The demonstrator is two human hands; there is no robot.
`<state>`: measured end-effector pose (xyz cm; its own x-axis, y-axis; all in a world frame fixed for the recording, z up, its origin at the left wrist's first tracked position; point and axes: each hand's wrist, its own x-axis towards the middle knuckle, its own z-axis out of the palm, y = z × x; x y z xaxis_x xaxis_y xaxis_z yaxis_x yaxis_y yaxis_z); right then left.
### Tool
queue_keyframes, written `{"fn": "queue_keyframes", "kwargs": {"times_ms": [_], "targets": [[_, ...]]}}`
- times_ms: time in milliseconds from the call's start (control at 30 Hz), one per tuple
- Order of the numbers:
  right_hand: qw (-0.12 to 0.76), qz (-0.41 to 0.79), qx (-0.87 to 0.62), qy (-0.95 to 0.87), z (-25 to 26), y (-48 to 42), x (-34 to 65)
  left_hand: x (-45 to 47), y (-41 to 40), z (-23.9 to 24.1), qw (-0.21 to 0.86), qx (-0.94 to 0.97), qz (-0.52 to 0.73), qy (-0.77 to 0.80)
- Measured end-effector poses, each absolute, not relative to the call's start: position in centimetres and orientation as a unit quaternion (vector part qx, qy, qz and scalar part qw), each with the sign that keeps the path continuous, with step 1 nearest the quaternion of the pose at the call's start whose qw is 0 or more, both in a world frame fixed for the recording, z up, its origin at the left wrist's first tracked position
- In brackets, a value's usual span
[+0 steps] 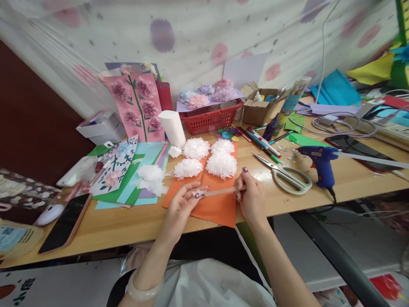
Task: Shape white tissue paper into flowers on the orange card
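Observation:
My left hand [183,204] and my right hand [251,196] hold the two ends of a thin, pale paper strip [220,192] stretched between them. Each hand pinches its end with fingers closed. The strip hangs just above an orange paper sheet [217,209] lying on the wooden table [128,224]. Several white tissue-paper flowers [221,164] rest on the far part of the orange sheet, just beyond my hands.
Scissors [287,175] and a blue glue gun [321,164] lie to the right. Markers [260,143], a red basket [212,117], a cardboard box [258,108], a white paper roll [172,128] and flower cards [137,104] stand behind. A phone [65,224] and coloured sheets [140,179] lie left.

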<state>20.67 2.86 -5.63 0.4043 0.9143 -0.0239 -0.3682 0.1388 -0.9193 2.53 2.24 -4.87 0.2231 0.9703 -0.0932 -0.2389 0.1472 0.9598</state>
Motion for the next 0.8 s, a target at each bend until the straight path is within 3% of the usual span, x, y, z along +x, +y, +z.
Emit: {"fn": "queue_keyframes", "kwargs": {"times_ms": [333, 800], "targets": [[0.739, 0.42, -0.461, -0.254, -5.76, 2.77, 20.79, 1.6, 2.06, -5.09, 0.563, 0.454, 0.518, 0.456], [0.716, 0.444, -0.441, -0.308, -5.73, 2.68, 20.77, 2.45, 2.33, -4.5, 0.576, 0.476, 0.478, 0.461]]}}
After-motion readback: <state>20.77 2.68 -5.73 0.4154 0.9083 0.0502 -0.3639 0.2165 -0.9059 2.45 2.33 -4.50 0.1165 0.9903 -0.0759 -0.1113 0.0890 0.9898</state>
